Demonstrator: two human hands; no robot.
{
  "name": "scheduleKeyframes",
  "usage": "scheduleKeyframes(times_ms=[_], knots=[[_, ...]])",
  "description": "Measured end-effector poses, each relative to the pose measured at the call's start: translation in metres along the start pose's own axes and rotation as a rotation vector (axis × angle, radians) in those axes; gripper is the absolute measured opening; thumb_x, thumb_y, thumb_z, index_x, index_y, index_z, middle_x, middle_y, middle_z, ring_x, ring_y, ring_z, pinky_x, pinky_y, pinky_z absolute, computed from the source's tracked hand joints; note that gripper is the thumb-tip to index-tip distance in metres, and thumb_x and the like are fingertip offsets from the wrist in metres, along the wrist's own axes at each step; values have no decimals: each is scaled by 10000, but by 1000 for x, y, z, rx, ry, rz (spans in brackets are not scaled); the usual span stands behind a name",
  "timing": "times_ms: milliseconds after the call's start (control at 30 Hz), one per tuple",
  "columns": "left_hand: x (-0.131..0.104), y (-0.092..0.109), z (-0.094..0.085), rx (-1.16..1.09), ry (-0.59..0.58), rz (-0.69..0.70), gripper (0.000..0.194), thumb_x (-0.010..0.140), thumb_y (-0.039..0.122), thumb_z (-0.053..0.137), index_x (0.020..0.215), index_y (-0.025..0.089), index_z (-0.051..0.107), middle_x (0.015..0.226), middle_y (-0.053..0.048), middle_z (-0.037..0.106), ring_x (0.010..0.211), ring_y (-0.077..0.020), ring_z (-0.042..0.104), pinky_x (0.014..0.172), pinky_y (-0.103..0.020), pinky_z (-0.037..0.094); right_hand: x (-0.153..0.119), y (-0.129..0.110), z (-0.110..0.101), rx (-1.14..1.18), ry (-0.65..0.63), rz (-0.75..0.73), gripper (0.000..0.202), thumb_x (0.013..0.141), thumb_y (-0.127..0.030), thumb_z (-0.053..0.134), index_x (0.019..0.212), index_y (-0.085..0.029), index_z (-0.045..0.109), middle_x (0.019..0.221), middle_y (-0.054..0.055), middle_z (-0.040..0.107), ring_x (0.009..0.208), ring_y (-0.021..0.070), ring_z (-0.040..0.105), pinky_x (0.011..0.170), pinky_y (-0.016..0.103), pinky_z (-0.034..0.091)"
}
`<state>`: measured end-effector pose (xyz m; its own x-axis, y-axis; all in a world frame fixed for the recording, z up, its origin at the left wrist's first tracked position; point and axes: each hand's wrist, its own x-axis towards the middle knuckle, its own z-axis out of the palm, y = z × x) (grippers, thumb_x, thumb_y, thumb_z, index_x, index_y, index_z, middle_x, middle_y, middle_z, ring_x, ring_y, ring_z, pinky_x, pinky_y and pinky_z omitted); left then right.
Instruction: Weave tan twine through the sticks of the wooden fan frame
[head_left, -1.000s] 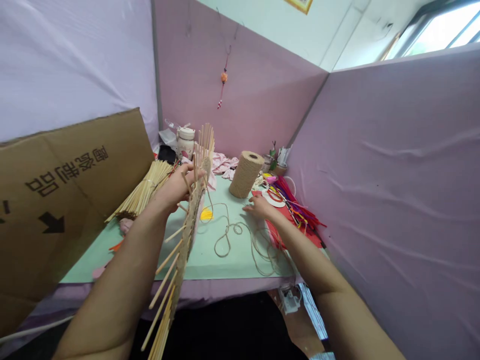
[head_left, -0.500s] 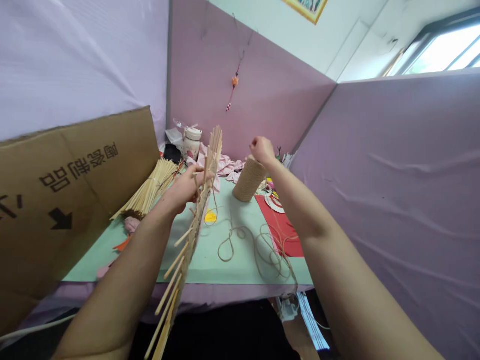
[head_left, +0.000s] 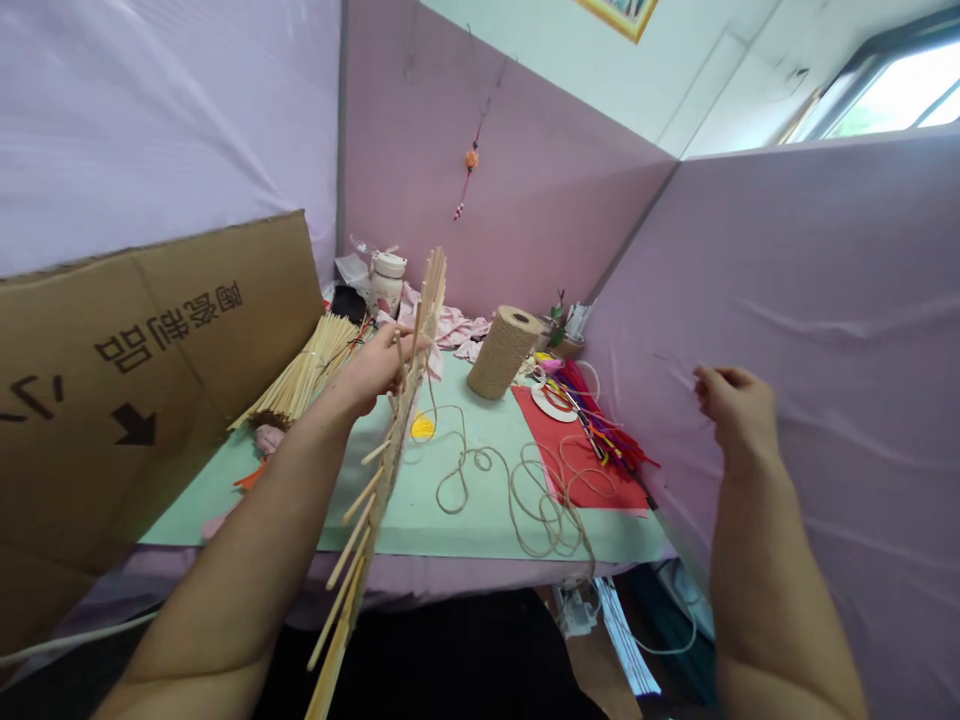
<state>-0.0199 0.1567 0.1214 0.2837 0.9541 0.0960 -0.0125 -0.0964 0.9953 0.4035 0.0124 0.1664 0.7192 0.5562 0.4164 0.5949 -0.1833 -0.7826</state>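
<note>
My left hand grips a long woven strip of wooden sticks, which stands on edge and slants from the table's back toward my lap. Several stick ends jut out from its left side. Raised at the right, by the purple partition, my right hand is closed in a pinch; what it holds, if anything, is too thin to make out. A spool of brown twine stands tilted right of the strip. Loose twine lies in loops across the green table.
A bundle of sticks lies beside a cardboard sheet at the left. A white bottle and pink cloth are at the back. Red sheets and colourful pipe cleaners lie at the right.
My right hand has swung from above the spool far to the right and lower, uncovering the spool's top and the pipe cleaners. My left hand still grips the strip in nearly the same place.
</note>
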Motion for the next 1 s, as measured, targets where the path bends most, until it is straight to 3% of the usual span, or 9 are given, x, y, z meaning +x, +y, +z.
scheduleKeyframes(times_ms=[33, 133, 267, 400, 533, 633, 733, 933, 1000], knots=[[0, 0, 1, 9, 8, 3, 277, 737, 385, 657, 888, 202, 513, 604, 58, 434, 448, -79, 387, 410, -197, 252, -17, 11, -10, 4, 112, 11, 120, 771, -319, 588, 722, -226, 530, 626, 17, 505, 490, 129, 423, 501, 313, 350], [3, -1, 3, 32, 19, 5, 270, 746, 382, 648, 891, 200, 513, 613, 54, 450, 457, -82, 400, 422, -204, 281, -66, 32, -21, -204, 156, -65, 146, 777, -388, 585, 789, -242, 581, 785, 113, 627, 723, 250, 600, 698, 410, 481], [3, 0, 9, 64, -1, -4, 267, 759, 385, 630, 921, 205, 518, 638, 47, 476, 465, -83, 403, 433, -207, 300, -112, 25, 13, -416, 204, -390, 379, 810, -432, 543, 1071, -164, 604, 1160, 226, 602, 1200, 370, 517, 1049, 561, 373], [-3, 6, 16, 103, 3, -23, 289, 744, 388, 635, 940, 205, 530, 638, 52, 460, 469, -78, 385, 433, -197, 282, -137, -13, 91, -147, -257, -631, 456, 889, -438, 515, 1272, -192, 512, 1347, 165, 541, 1309, 272, 465, 1138, 462, 344], [-5, 8, 17, 119, 1, -23, 325, 735, 406, 637, 973, 207, 537, 645, 51, 476, 483, -83, 404, 451, -193, 299, -159, -48, 173, 11, -734, -663, 750, 816, -457, 607, 1479, -350, 273, 1530, -1, 387, 1450, 222, 321, 1196, 386, 291], [-2, 4, 12, 102, -9, -1, 316, 745, 416, 633, 959, 206, 535, 644, 52, 483, 480, -82, 408, 455, -195, 302, -167, -57, 196, 36, -988, -529, 710, 819, -474, 579, 1475, -378, 326, 1189, -2, 670, 1180, 260, 607, 1029, 395, 481], [0, 0, 8, 68, 13, 28, 251, 774, 372, 613, 936, 201, 527, 624, 60, 468, 458, -72, 385, 450, -192, 296, -154, -48, 160, -41, -1066, -416, 431, 854, -548, 502, 1216, -349, 624, 823, 12, 702, 810, 258, 677, 799, 405, 558], [-2, 3, 23, 45, 36, 1, 258, 798, 372, 619, 960, 205, 506, 594, 63, 468, 458, -86, 424, 436, -188, 293, -99, 17, -14, -314, -435, -67, 412, 738, -663, 527, 964, -339, 641, 815, 98, 704, 801, 337, 675, 744, 507, 543], [-1, 8, 34, 58, 41, 5, 281, 795, 382, 631, 968, 206, 498, 588, 65, 473, 464, -91, 436, 449, -190, 309, -95, 35, -54, -537, -247, 15, 443, 664, -677, 561, 979, -372, 622, 761, 137, 682, 770, 392, 669, 725, 572, 531]])
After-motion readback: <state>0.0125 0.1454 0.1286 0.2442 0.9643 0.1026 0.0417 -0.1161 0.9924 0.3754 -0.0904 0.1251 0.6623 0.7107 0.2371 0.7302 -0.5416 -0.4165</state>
